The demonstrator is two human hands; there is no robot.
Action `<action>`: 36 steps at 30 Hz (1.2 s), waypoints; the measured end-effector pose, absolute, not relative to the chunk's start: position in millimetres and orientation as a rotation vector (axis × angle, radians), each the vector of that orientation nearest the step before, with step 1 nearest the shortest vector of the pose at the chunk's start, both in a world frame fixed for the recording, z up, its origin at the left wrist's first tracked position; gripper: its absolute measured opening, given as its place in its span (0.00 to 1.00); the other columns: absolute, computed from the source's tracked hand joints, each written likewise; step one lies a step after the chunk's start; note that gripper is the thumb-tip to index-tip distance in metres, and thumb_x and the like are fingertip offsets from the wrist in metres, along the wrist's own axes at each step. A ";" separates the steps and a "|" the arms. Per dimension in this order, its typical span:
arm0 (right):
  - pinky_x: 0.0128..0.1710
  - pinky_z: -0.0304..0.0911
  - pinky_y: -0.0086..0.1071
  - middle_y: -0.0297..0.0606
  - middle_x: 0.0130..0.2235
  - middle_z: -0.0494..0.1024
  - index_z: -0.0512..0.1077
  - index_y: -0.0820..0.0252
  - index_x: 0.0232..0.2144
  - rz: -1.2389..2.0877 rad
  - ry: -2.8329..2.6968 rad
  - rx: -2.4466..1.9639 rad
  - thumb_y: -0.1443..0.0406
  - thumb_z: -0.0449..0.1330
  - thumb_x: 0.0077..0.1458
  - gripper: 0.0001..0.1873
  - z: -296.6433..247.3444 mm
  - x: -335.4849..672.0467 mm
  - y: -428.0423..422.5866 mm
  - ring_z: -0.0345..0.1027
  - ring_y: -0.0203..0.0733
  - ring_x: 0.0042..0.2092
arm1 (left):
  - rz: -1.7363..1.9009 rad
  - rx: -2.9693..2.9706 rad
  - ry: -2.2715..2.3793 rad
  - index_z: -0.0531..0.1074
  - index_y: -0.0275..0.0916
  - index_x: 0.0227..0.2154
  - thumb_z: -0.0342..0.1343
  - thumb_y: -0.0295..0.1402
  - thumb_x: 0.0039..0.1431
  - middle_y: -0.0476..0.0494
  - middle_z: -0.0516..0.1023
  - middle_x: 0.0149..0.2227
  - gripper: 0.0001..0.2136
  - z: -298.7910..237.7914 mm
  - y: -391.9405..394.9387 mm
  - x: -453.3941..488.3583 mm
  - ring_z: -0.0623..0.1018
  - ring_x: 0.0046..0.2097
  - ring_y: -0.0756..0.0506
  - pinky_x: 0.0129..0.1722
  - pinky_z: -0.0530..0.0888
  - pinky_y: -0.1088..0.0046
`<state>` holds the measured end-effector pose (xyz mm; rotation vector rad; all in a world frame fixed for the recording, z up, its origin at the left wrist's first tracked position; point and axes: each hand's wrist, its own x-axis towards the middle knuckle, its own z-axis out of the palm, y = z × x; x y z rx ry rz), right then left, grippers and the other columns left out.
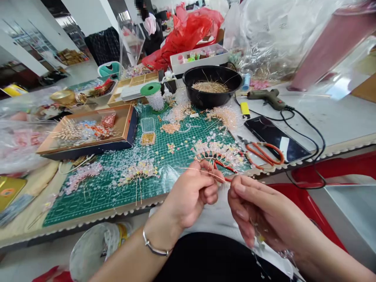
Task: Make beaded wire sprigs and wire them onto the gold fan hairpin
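Observation:
My left hand (196, 192) is closed in a pinch on a thin gold wire (202, 170) that runs across its fingers. Close to it on the right, the fingertips of my right hand (261, 207) are pressed together near the wire's end. A clear beaded strand (258, 256) hangs below my right palm; its upper part is hidden by the fingers. Just beyond my left fingertips is a pink and white beaded hair comb (217, 152), beside red-handled pliers (225, 166). Whether the left fingers touch the comb I cannot tell.
More beaded combs (139, 170) and loose beads lie on the green cutting mat (102, 211). Behind stand a black bowl (213, 96) of wire, a bead spool (155, 98) and a box (88, 129). Orange-handled scissors (264, 152), a phone (276, 139) and a glue gun (267, 98) are at right.

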<state>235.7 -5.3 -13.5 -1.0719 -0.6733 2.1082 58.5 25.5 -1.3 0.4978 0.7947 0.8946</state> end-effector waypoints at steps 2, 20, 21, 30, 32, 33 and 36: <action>0.16 0.63 0.24 0.28 0.22 0.70 0.66 0.58 0.26 2.147 -0.696 -1.104 0.52 0.62 0.63 0.20 -15.8 229.2 -5.7 0.67 0.32 0.17 | 0.935 0.480 0.808 0.61 0.38 0.36 0.56 0.18 0.46 0.53 0.73 0.32 0.16 -5.8 16.6 57.6 0.62 0.21 0.60 0.21 0.60 0.84; 0.31 0.72 0.31 0.37 0.30 0.81 0.74 0.58 0.32 2.276 -0.679 -1.064 0.57 0.65 0.58 0.11 -14.1 229.5 -10.9 0.78 0.42 0.30 | 1.123 0.559 0.869 0.61 0.40 0.37 0.67 0.28 0.58 0.57 0.69 0.31 0.16 -8.3 1.7 29.4 0.56 0.21 0.61 0.21 0.52 0.82; 0.31 0.72 0.31 0.37 0.30 0.80 0.75 0.58 0.33 2.284 -0.674 -1.062 0.58 0.65 0.58 0.10 -14.3 229.7 -11.4 0.78 0.42 0.30 | 1.132 0.556 0.864 0.61 0.40 0.37 0.67 0.28 0.58 0.57 0.69 0.31 0.16 -8.1 1.2 28.2 0.56 0.21 0.61 0.20 0.52 0.82; 0.31 0.69 0.25 0.32 0.29 0.77 0.75 0.56 0.32 1.959 -1.053 -1.182 0.56 0.69 0.57 0.12 -15.5 223.1 -14.4 0.74 0.35 0.29 | 1.164 0.544 0.822 0.60 0.41 0.39 0.70 0.28 0.55 0.56 0.72 0.31 0.20 -7.5 -5.5 21.0 0.58 0.21 0.61 0.20 0.52 0.82; 0.33 0.70 0.26 0.33 0.30 0.78 0.75 0.54 0.34 1.717 -1.245 -1.288 0.53 0.67 0.59 0.12 -15.0 220.5 -17.8 0.75 0.36 0.31 | 1.152 0.548 0.829 0.61 0.41 0.42 0.71 0.27 0.52 0.53 0.76 0.34 0.23 -9.7 -8.0 21.9 0.63 0.24 0.59 0.22 0.57 0.83; 0.33 0.71 0.26 0.34 0.30 0.78 0.75 0.53 0.35 1.610 -1.319 -1.324 0.52 0.66 0.60 0.13 -14.6 219.2 -19.6 0.75 0.37 0.32 | 1.140 0.556 0.833 0.62 0.41 0.43 0.72 0.26 0.51 0.51 0.77 0.36 0.24 -11.3 -9.3 22.9 0.66 0.26 0.59 0.25 0.61 0.83; 0.30 0.70 0.28 0.37 0.29 0.80 0.76 0.52 0.37 1.413 -1.479 -1.351 0.49 0.63 0.62 0.14 -13.1 215.5 -23.4 0.75 0.41 0.31 | 1.093 0.575 0.819 0.63 0.39 0.43 0.71 0.24 0.52 0.50 0.78 0.36 0.23 -15.5 -12.9 26.6 0.74 0.36 0.54 0.37 0.71 0.80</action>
